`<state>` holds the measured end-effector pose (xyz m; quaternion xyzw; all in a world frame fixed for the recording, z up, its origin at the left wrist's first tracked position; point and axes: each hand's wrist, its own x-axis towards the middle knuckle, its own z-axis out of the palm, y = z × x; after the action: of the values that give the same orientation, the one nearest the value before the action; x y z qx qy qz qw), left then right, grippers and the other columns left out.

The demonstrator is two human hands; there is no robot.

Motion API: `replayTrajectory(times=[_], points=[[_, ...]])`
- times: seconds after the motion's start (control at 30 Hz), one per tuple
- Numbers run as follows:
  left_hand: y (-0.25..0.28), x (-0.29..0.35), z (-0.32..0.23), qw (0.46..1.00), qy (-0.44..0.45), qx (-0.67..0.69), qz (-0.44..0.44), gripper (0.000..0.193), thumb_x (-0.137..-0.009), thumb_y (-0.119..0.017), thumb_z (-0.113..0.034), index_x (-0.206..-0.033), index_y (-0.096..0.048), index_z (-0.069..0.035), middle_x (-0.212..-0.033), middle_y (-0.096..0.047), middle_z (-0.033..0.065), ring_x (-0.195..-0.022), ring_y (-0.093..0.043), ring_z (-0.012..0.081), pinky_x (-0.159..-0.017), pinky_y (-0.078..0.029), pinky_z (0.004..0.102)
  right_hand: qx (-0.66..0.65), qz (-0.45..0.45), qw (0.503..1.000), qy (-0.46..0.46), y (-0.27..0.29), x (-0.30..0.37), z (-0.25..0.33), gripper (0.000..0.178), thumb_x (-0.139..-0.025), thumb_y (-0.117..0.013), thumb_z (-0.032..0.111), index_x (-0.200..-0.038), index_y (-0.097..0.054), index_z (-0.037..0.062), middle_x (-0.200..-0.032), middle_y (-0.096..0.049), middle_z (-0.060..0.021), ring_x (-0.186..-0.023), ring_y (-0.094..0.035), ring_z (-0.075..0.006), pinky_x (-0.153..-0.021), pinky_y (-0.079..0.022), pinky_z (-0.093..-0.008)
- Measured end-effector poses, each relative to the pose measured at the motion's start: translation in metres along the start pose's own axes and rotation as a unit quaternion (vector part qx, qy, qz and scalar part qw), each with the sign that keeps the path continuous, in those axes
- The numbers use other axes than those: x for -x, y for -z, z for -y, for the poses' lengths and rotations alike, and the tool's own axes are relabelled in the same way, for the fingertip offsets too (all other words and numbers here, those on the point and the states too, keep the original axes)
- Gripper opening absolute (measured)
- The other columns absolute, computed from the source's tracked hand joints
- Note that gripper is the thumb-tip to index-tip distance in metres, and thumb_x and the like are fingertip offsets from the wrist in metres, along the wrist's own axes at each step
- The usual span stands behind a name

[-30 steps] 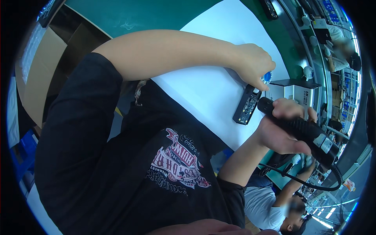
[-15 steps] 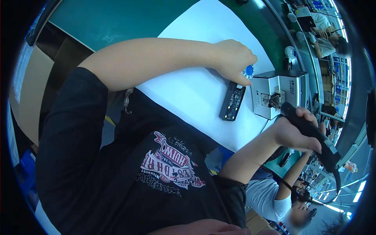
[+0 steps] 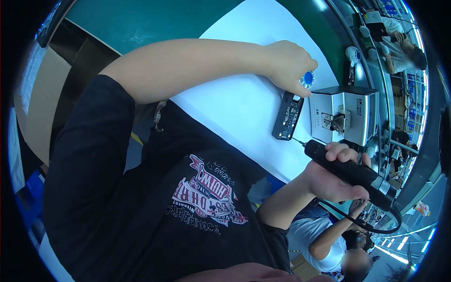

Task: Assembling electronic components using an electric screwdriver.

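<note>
My left hand (image 3: pixel 291 66) is closed at the top end of a narrow black casing (image 3: pixel 287 116), its thumb against that end. Small electronic parts show along the casing's open face. Between thumb and fingers sits a round blue piece with a pale rim (image 3: pixel 308 79); how it joins the casing is hidden. A black corded electric screwdriver (image 3: pixel 350 171) is gripped in my right hand (image 3: pixel 336 176). Its thin bit points at the casing's lower end, very close to it; whether they touch I cannot tell.
A white sheet (image 3: pixel 244 113) covers part of the green table (image 3: pixel 155 21). Beside the casing stands a grey-white box (image 3: pixel 361 103) with a small metal fixture (image 3: pixel 337 121) at its front. The screwdriver's black cable (image 3: pixel 376 230) loops behind my right hand. Other people sit farther off.
My right hand has brought the screwdriver left, turning its bit toward the casing's lower end. My left hand keeps its hold; the whole view has shifted slightly.
</note>
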<state>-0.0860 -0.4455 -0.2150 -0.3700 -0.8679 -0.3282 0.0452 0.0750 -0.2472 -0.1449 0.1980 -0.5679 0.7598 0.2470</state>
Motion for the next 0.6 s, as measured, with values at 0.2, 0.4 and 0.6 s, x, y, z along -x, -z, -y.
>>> replayTrajectory(times=[0.2, 0.4, 0.6], points=[[-0.002, 0.0, 0.0, 1.0, 0.003, -0.006, -0.001, 0.063, -0.081, -0.07, -0.061, -0.103, -0.068, -0.001, -0.088, -0.072, 0.0171, -0.085, -0.072, 0.0362, -0.071, -0.056, 0.0461, -0.015, 0.004, 1.0, -0.006, 0.0, 0.01, -0.002, 0.085, -0.097, -0.041, 0.077, -0.135, -0.05, 0.0015, -0.087, -0.066, -0.0143, -0.068, -0.061, -0.0251, -0.069, -0.052, -0.0392], [0.0, 0.0, 0.0, 1.0, 0.008, -0.001, 0.002, 0.064, -0.081, -0.07, -0.061, -0.104, -0.068, -0.001, -0.089, -0.072, 0.0175, -0.085, -0.072, 0.0364, -0.07, -0.056, 0.0459, -0.003, -0.005, 1.0, 0.01, 0.001, 0.013, -0.007, 0.084, -0.098, -0.042, 0.075, -0.136, -0.047, 0.0009, -0.089, -0.064, -0.0169, -0.065, -0.059, -0.025, -0.063, -0.051, -0.0361], [0.001, -0.001, 0.0, 1.0, -0.008, -0.002, -0.019, 0.064, -0.081, -0.071, -0.06, -0.105, -0.068, -0.002, -0.089, -0.073, 0.0178, -0.085, -0.072, 0.0368, -0.071, -0.056, 0.0463, -0.062, 0.016, 0.998, -0.005, 0.007, 0.011, -0.015, 0.081, -0.098, -0.042, 0.075, -0.135, -0.05, 0.0038, -0.089, -0.064, -0.0159, -0.067, -0.059, -0.0246, -0.064, -0.05, -0.035]])
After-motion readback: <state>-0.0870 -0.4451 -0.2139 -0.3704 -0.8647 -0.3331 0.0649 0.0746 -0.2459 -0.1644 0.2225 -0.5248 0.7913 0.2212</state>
